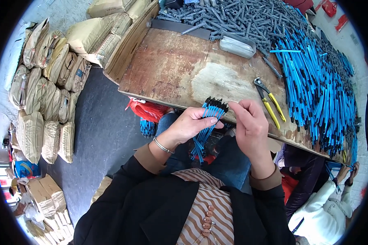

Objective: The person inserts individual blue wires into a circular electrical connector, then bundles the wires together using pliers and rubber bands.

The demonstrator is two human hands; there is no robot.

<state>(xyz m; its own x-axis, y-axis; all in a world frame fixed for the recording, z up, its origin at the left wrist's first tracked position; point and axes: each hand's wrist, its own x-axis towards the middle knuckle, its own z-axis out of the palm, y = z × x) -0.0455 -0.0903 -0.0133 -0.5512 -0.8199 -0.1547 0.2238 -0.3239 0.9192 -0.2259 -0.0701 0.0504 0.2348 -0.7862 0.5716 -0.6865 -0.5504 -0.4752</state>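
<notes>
My left hand (192, 123) is closed round a bundle of thin blue sticks (209, 111) with black tips. The tips point up toward the table, and the blue ends fan out below my hand. Beside the black tips is my right hand (252, 124), its fingers curled and thumb and forefinger pinched together at the bundle's edge. Whatever that pinch holds, if anything, is too small to make out. Both hands are over the near edge of a worn wooden table (161, 61).
Yellow-handled pincers (270, 102) lie right of my hands. Beyond are a clear plastic tray (237, 45), a heap of grey plastic plugs (249, 18) and a pile of blue sticks (315, 85). Stacked sacks (41, 92) stand left. A co-worker (325, 210) handles blue sticks at right.
</notes>
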